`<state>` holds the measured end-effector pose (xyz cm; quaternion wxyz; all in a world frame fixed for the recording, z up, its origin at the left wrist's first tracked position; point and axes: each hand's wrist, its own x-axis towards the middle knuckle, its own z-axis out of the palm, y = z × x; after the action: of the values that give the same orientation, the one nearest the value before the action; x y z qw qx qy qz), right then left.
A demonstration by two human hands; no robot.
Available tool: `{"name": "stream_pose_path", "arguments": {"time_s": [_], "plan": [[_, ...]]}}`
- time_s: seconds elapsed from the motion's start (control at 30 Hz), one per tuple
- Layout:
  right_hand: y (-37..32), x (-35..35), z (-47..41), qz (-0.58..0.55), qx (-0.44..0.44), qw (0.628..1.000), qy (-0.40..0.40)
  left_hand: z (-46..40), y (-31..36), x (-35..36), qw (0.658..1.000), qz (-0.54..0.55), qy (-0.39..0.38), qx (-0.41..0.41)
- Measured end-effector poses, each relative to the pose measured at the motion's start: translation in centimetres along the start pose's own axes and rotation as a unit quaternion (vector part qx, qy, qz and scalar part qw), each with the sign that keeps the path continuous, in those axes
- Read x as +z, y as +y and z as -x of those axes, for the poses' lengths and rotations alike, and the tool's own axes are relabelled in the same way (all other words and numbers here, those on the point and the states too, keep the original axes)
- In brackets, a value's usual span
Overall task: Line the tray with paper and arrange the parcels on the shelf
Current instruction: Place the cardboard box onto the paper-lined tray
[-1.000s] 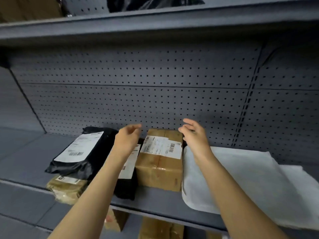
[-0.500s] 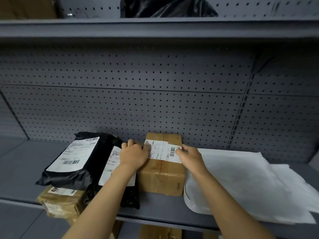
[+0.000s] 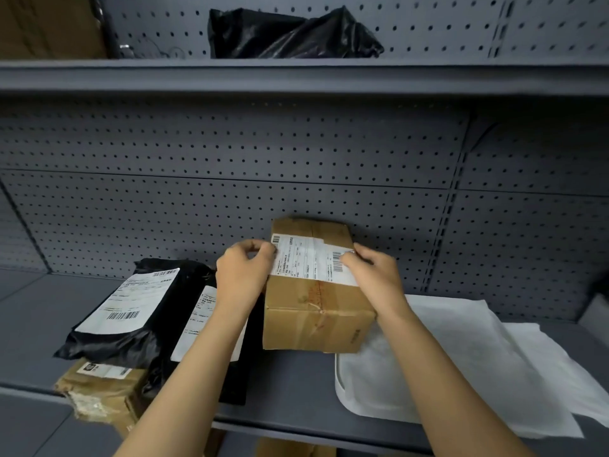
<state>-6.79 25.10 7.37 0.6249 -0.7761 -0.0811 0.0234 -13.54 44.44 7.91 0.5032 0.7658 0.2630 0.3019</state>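
Note:
A brown cardboard box (image 3: 316, 315) with a white label stands on the grey shelf (image 3: 290, 387), tilted with its far end raised. My left hand (image 3: 242, 275) grips its upper left edge and my right hand (image 3: 372, 275) grips its upper right edge. Right of the box lies a white tray (image 3: 342, 384) covered by white paper (image 3: 468, 357). Left of the box lie two black mailer bags, the larger one (image 3: 131, 311) with a barcode label, the other (image 3: 204, 321) partly hidden under my left arm. A taped brown parcel (image 3: 102, 387) sits at the shelf's front left edge.
A perforated grey back panel (image 3: 230, 192) closes the shelf behind. The shelf above (image 3: 296, 74) carries a crumpled black bag (image 3: 290, 34). More brown boxes (image 3: 290, 450) show on the level below the shelf edge.
Both hands came down from open above the box and closed on its top edges. The box's far end has since lifted, tipping it toward me.

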Motion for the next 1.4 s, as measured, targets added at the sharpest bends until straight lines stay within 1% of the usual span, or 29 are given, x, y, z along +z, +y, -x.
{"name": "stream_pose_path", "arguments": {"time_s": [0.1, 0.23, 0.33, 0.47, 0.7, 0.83, 0.93, 1.03, 1.1, 1.13, 1.2, 1.23, 1.33, 1.4], "plan": [[-1.0, -2.7, -0.3, 0.002, -0.002, 1.0, 0.026, 0.6, 1.3, 1.4, 1.0, 0.024, -0.015, 0.002], [-0.5, -7.1, -0.8, 0.015, 0.013, 0.999, 0.046, 2.3, 2.4, 5.0, 0.997, 0.034, -0.074, 0.005], [0.8, -10.5, -0.8, 0.029, 0.012, 0.997, 0.074, 3.8, 3.1, 8.7, 0.991, 0.025, -0.128, -0.006], [2.7, -14.2, -0.4, 0.028, 0.033, 0.994, 0.103, 5.6, 3.7, 12.8, 0.986, -0.002, -0.17, 0.0], [5.9, -17.3, 0.1, 0.027, 0.078, 0.989, 0.12, 7.4, 3.0, 16.8, 0.976, -0.014, -0.216, -0.012], [8.3, -17.4, 0.5, 0.031, 0.114, 0.988, 0.102, 8.2, 1.3, 17.8, 0.973, -0.048, -0.227, -0.012], [9.3, -16.9, 1.1, 0.039, 0.126, 0.988, 0.086, 8.5, -0.5, 18.0, 0.973, -0.047, -0.224, -0.03], [9.2, -16.9, 1.5, 0.054, 0.111, 0.99, 0.072, 8.8, -1.1, 17.9, 0.974, -0.035, -0.219, -0.041], [8.3, -16.8, 1.4, 0.092, 0.089, 0.989, 0.072, 9.0, -0.4, 17.7, 0.975, -0.041, -0.22, -0.014], [7.7, -16.7, 1.0, 0.118, 0.063, 0.987, 0.089, 9.1, 0.2, 17.4, 0.976, -0.042, -0.213, 0.006], [5.6, -16.2, 0.2, 0.136, 0.004, 0.983, 0.124, 8.6, 2.1, 16.4, 0.982, -0.036, -0.183, 0.033], [4.4, -15.7, -0.2, 0.131, -0.024, 0.983, 0.127, 8.2, 3.2, 15.5, 0.986, -0.026, -0.162, 0.039], [1.4, -13.0, -0.9, 0.097, -0.076, 0.988, 0.088, 6.8, 5.8, 12.1, 0.993, -0.005, -0.107, 0.046], [0.2, -10.5, -1.2, 0.07, -0.087, 0.992, 0.05, 5.7, 6.4, 9.6, 0.996, -0.003, -0.078, 0.036]]}}
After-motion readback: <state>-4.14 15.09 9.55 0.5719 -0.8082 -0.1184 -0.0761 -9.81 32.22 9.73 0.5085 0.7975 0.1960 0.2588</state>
